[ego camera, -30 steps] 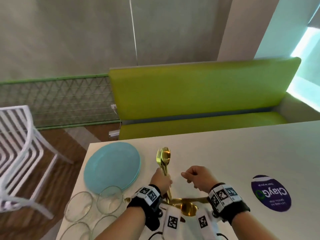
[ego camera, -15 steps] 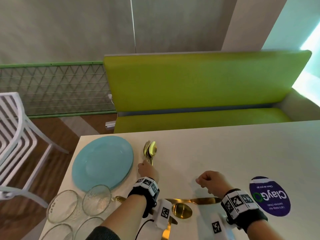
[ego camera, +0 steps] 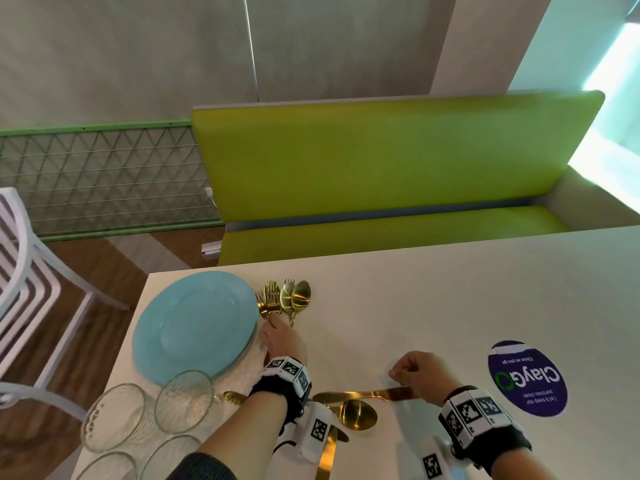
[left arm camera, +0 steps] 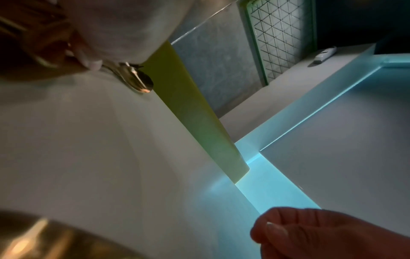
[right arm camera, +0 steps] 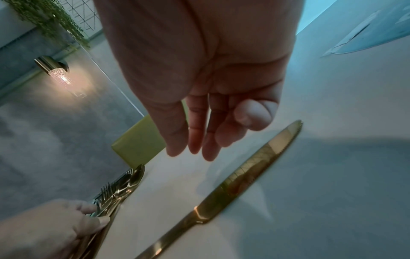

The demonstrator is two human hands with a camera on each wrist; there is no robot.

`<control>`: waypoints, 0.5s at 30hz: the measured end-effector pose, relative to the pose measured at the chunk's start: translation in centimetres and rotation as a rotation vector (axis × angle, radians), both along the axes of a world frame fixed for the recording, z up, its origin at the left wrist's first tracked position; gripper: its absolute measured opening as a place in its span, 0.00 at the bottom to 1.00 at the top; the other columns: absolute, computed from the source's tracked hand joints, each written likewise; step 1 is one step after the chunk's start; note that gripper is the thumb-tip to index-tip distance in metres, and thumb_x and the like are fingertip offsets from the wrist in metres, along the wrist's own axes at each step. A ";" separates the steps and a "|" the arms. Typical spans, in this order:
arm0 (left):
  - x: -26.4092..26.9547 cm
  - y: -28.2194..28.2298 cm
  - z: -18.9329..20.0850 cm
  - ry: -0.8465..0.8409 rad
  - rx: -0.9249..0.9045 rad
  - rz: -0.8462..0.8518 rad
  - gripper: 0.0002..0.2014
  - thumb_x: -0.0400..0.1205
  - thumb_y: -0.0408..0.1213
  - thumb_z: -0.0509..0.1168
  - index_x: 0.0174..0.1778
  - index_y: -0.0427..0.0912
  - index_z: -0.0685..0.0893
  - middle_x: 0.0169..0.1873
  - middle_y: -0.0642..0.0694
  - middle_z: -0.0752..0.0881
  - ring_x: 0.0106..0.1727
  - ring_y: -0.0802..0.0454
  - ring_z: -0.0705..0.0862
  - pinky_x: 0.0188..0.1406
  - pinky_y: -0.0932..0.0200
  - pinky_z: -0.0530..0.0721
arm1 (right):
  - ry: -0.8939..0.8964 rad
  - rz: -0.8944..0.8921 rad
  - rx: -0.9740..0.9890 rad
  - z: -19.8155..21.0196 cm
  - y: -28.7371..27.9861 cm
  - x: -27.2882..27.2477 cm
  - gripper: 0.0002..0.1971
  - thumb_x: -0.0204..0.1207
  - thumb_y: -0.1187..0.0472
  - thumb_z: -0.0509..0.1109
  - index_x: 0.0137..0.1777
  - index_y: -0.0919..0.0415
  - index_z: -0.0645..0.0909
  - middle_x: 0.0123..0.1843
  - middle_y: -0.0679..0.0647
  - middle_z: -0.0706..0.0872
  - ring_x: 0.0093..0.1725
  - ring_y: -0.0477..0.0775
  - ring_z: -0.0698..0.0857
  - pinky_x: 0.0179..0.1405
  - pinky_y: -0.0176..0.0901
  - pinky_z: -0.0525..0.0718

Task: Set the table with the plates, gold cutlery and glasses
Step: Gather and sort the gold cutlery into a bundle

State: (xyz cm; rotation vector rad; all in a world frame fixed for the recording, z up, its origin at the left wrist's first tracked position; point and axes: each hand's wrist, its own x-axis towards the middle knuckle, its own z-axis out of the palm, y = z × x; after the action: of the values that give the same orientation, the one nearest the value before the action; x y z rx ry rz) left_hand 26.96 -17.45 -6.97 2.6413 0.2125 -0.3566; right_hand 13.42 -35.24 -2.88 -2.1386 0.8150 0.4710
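The left hand (ego camera: 282,337) reaches toward the desk's far left corner, its fingers (right arm camera: 101,221) curled round the handles of a bundle of gold forks and spoons (ego camera: 285,301). The heads of that bundle fan out on the desk (ego camera: 450,306) just beside the right rim of a stack of pale blue plates (ego camera: 195,329), one fork head touching or overlapping the rim — which of the two cannot be told.

The right hand (ego camera: 420,374) hovers near the desk's front edge with its fingers (right arm camera: 197,133) loosely curled and holding nothing. Just below it lies a gold knife (ego camera: 363,395), flat on the desk, blade pointing left. A large gold spoon (ego camera: 356,414) lies just in front of the knife, and another gold handle (ego camera: 327,455) runs toward the front edge, partly hidden by the left wrist band.

Four clear glasses (ego camera: 183,401) stand grouped at the front left corner, the nearest one just in front of the plates. A round purple sticker (ego camera: 526,377) lies on the desk to the right of the right hand.
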 end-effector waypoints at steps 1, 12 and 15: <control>-0.1 0.2 0.1 -0.007 -0.001 -0.016 0.26 0.82 0.24 0.57 0.77 0.31 0.59 0.74 0.31 0.67 0.76 0.38 0.66 0.77 0.50 0.66 | 0.004 -0.001 0.000 0.0 0.1 -0.1 0.10 0.75 0.55 0.72 0.33 0.49 0.78 0.34 0.44 0.83 0.33 0.42 0.79 0.32 0.30 0.75; -2.4 2.0 3.6 -0.091 -0.001 -0.463 0.12 0.82 0.35 0.62 0.61 0.44 0.79 0.65 0.44 0.79 0.64 0.48 0.79 0.66 0.56 0.77 | -0.016 0.003 -0.026 1.3 1.3 -0.3 0.10 0.75 0.53 0.72 0.34 0.49 0.78 0.36 0.44 0.84 0.30 0.39 0.78 0.23 0.28 0.71; -4.2 2.4 4.3 0.137 0.190 -0.746 0.11 0.80 0.36 0.64 0.58 0.43 0.82 0.59 0.45 0.85 0.61 0.46 0.82 0.63 0.54 0.79 | -0.030 -0.015 0.008 1.8 1.9 -0.4 0.09 0.75 0.55 0.72 0.35 0.51 0.78 0.34 0.44 0.84 0.25 0.36 0.80 0.17 0.23 0.71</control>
State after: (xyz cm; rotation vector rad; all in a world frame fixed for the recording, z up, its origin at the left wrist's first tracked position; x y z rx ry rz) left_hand 22.72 -15.08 -2.65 2.7917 -0.7515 -0.7845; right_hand 13.04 -33.31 -1.07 -2.1261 0.8108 0.4320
